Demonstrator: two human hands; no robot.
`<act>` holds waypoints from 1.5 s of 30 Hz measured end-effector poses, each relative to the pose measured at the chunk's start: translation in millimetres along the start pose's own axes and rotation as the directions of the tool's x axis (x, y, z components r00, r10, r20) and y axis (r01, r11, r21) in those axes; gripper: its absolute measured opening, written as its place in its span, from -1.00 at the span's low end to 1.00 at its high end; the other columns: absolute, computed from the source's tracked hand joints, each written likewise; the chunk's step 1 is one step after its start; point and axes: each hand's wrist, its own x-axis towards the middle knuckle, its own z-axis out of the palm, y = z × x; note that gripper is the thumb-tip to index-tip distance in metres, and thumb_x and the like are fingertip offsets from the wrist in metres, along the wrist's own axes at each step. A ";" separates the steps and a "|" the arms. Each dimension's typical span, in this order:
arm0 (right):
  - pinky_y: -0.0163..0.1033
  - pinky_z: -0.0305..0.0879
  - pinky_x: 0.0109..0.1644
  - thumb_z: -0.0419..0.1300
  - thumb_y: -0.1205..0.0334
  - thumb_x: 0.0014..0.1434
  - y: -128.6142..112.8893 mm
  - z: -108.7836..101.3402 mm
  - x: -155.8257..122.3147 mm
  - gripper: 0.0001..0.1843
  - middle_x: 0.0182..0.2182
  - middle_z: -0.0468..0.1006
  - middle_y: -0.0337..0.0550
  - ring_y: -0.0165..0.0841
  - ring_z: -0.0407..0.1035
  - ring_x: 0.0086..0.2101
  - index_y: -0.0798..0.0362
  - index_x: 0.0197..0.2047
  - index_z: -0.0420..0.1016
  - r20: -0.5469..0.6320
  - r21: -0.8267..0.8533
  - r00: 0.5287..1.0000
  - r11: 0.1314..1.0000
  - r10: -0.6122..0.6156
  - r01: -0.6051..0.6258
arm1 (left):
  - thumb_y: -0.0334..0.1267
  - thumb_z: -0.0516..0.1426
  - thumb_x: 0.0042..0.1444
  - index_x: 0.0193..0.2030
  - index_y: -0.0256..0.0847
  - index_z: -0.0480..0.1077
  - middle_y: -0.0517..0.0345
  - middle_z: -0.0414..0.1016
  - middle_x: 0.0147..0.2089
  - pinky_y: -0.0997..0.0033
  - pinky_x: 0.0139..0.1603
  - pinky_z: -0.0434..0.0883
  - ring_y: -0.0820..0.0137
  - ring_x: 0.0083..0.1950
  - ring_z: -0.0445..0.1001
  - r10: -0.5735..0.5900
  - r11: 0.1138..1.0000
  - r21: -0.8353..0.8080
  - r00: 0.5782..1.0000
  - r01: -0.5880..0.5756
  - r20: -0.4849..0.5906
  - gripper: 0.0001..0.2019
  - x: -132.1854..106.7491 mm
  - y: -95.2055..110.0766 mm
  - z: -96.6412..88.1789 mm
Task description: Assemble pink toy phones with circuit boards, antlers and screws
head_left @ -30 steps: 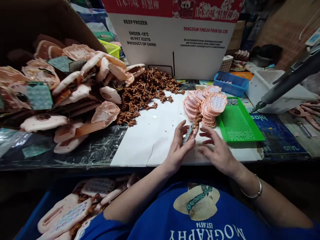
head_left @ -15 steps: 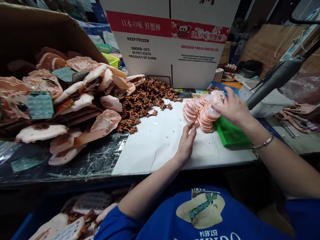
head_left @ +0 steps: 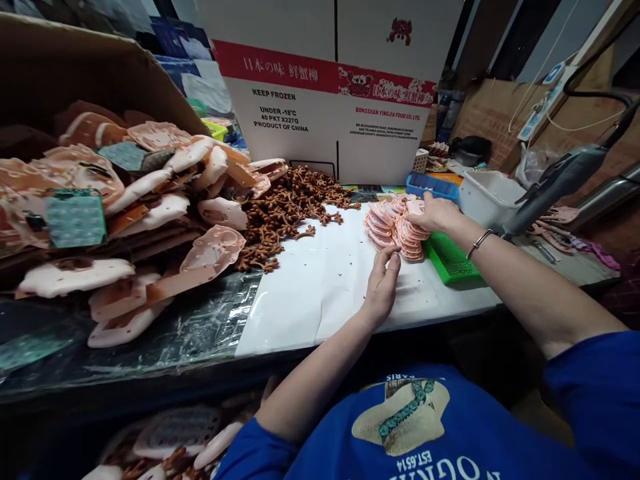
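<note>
Thin pink plastic pieces with scalloped edges stand in overlapping stacks (head_left: 387, 223) on the white work surface (head_left: 310, 287). My right hand (head_left: 437, 217) is over the right-hand stack, its thumb and fingers closed around the top pieces; the fingertips are partly hidden. In front of the stacks, my left hand (head_left: 384, 283) rests with its fingers stretched out and nothing in them. A green perforated basket (head_left: 453, 260) sits just right of the stacks, partly under my right forearm.
Brown bone-shaped plastic parts (head_left: 285, 207) are heaped left of the white surface. Pink plastic shells (head_left: 210, 250) spill from an open carton (head_left: 110, 50). A white printed box (head_left: 320, 100) stands behind. At right are a blue tray (head_left: 433, 188), a white bin (head_left: 487, 200) and a grey tool (head_left: 555, 183).
My right hand has lowered onto the right-hand stack; before, it held a pale pink piece above it. My left hand stays by the stacks. The view has shifted slightly.
</note>
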 end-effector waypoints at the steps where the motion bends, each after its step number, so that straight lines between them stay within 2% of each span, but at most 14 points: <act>1: 0.06 0.34 0.10 0.22 -0.15 0.13 -0.6 0.1 0.9 -0.18 0.08 0.50 0.41 0.11 0.44 0.08 0.30 0.24 0.25 0.003 0.001 1.000 1.000 -0.005 0.005 | 0.18 0.01 0.32 0.11 -0.17 0.38 -0.07 0.41 0.24 0.14 0.26 0.38 0.19 0.34 0.32 -0.001 1.000 -0.005 1.000 0.001 -0.006 -0.51 0.3 -0.6 0.0; 6: 0.10 0.36 0.07 0.17 -0.02 0.17 -1.6 -9.4 -11.5 -0.28 0.03 0.53 0.44 0.18 0.47 0.04 0.34 0.24 0.26 -0.069 0.036 0.995 0.997 -0.068 0.071 | 0.13 0.08 0.29 0.11 -0.19 0.37 -0.07 0.41 0.21 0.17 0.20 0.42 0.20 0.30 0.35 -0.012 0.999 -0.037 0.997 0.009 -0.075 -0.54 2.2 -0.6 -1.0; 10: 0.05 0.34 0.17 0.15 -0.01 0.20 4.3 -21.4 -56.6 -0.24 0.15 0.49 0.25 0.07 0.42 0.14 0.19 0.36 0.14 -0.184 0.099 0.958 0.966 -0.220 0.240 | 0.10 0.15 0.25 0.13 -0.17 0.37 -0.03 0.44 0.17 0.30 0.01 0.50 0.29 0.10 0.48 -0.074 0.988 -0.146 0.989 0.056 -0.124 -0.54 4.6 9.0 -1.3; 13: 0.04 0.46 0.06 0.25 -0.03 0.12 13.8 -15.5 -103.4 -0.22 0.07 0.58 0.08 -0.01 0.53 -0.01 0.06 0.35 0.22 -0.183 0.397 0.905 0.813 -0.384 0.426 | 0.14 0.25 0.14 0.19 -0.12 0.38 0.01 0.45 0.17 0.37 -0.15 0.51 0.40 -0.14 0.53 -0.189 0.901 -0.394 0.982 0.180 0.017 -0.43 2.2 15.9 0.3; 15: 0.02 0.47 0.07 0.30 -0.02 0.09 21.5 -4.1 -130.4 -0.25 0.11 0.56 0.04 -0.06 0.52 0.02 0.04 0.30 0.30 -0.200 0.495 0.839 0.687 -0.506 0.532 | 0.17 0.29 0.08 0.17 -0.14 0.42 -0.01 0.50 0.12 0.39 -0.16 0.50 0.38 -0.15 0.54 -0.219 0.815 -0.515 0.964 0.265 0.150 -0.38 -4.2 17.0 1.5; 17: -0.01 0.49 0.07 0.30 -0.01 0.11 29.1 9.1 -148.9 -0.31 0.13 0.55 0.01 -0.11 0.52 0.03 0.02 0.27 0.32 -0.220 0.564 0.800 0.596 -0.559 0.572 | 0.15 0.34 0.03 0.13 -0.19 0.46 -0.03 0.55 0.06 0.39 -0.09 0.48 0.31 -0.07 0.55 -0.236 0.755 -0.571 0.946 0.322 0.220 -0.38 -13.9 15.6 2.3; 19: 0.00 0.52 0.05 0.30 -0.04 0.14 36.0 20.8 -158.1 -0.31 0.14 0.54 0.03 -0.11 0.52 0.02 0.01 0.28 0.31 -0.203 0.612 0.808 0.572 -0.553 0.546 | 0.07 0.39 -0.01 0.08 -0.22 0.50 -0.01 0.58 0.02 0.39 -0.02 0.46 0.30 -0.05 0.55 -0.266 0.717 -0.602 0.936 0.352 0.229 -0.42 -24.3 13.2 2.8; 21: 0.04 0.53 0.05 0.29 -0.09 0.16 41.5 29.6 -160.0 -0.28 0.15 0.53 0.06 -0.09 0.52 0.02 0.02 0.30 0.29 -0.183 0.635 0.829 0.580 -0.529 0.510 | -0.02 0.42 -0.03 0.04 -0.22 0.51 0.02 0.59 -0.02 0.40 0.00 0.45 0.33 -0.06 0.55 -0.285 0.693 -0.630 0.936 0.350 0.205 -0.47 -32.3 10.8 3.6; 23: 0.07 0.52 0.09 0.28 -0.10 0.18 45.4 35.8 -157.8 -0.28 0.16 0.52 0.08 -0.09 0.52 0.04 0.03 0.31 0.28 -0.223 0.618 0.824 0.578 -0.521 0.533 | -0.08 0.43 -0.03 0.02 -0.21 0.52 0.04 0.59 -0.03 0.42 0.00 0.43 0.33 -0.06 0.56 -0.292 0.684 -0.646 0.939 0.339 0.183 -0.50 -36.3 8.6 5.3; 27: 0.05 0.47 0.17 0.27 -0.07 0.23 52.7 42.9 -151.3 -0.31 0.14 0.52 0.12 -0.11 0.49 0.07 0.07 0.31 0.28 -0.379 0.503 0.729 0.535 -0.570 0.679 | -0.09 0.44 -0.06 0.12 -0.18 0.48 0.01 0.58 0.03 0.34 0.09 0.41 0.25 0.02 0.55 -0.287 0.710 -0.615 0.939 0.342 0.191 -0.41 -34.9 4.3 11.0; 29: 0.01 0.48 0.16 0.26 -0.05 0.24 57.8 44.6 -149.5 -0.32 0.14 0.51 0.12 -0.12 0.48 0.08 0.07 0.32 0.26 -0.403 0.481 0.694 0.507 -0.597 0.715 | -0.06 0.45 -0.10 0.15 -0.18 0.46 -0.02 0.58 0.04 0.29 0.10 0.42 0.20 0.05 0.55 -0.298 0.724 -0.588 0.933 0.360 0.204 -0.35 -33.1 2.3 13.6; 38: -0.04 0.47 0.15 0.27 -0.02 0.25 74.5 48.8 -147.9 -0.30 0.13 0.50 0.11 -0.15 0.46 0.08 0.05 0.35 0.23 -0.407 0.496 0.661 0.456 -0.630 0.739 | -0.08 0.49 -0.19 0.12 -0.20 0.46 -0.01 0.60 -0.06 0.28 0.01 0.45 0.19 -0.04 0.58 -0.344 0.768 -0.497 0.914 0.405 0.214 -0.31 -33.6 -3.5 22.0; 42: -0.05 0.48 0.15 0.31 -0.02 0.21 76.3 57.9 -147.3 -0.26 0.12 0.48 0.11 -0.15 0.45 0.08 0.04 0.36 0.23 -0.445 0.487 0.626 0.414 -0.641 0.770 | -0.05 0.50 -0.21 0.16 -0.19 0.45 -0.06 0.57 0.07 0.22 0.14 0.41 0.11 0.11 0.54 -0.344 0.778 -0.460 0.903 0.428 0.257 -0.24 -32.7 1.3 25.2; 45: -0.07 0.50 0.14 0.33 0.00 0.21 79.1 64.0 -148.3 -0.25 0.14 0.44 0.11 -0.16 0.45 0.09 -0.01 0.38 0.22 -0.476 0.482 0.602 0.382 -0.641 0.788 | -0.08 0.49 -0.19 0.23 -0.12 0.41 -0.07 0.50 0.20 0.16 0.22 0.39 0.07 0.21 0.48 -0.298 0.816 -0.417 0.909 0.401 0.292 -0.21 -31.1 6.6 24.1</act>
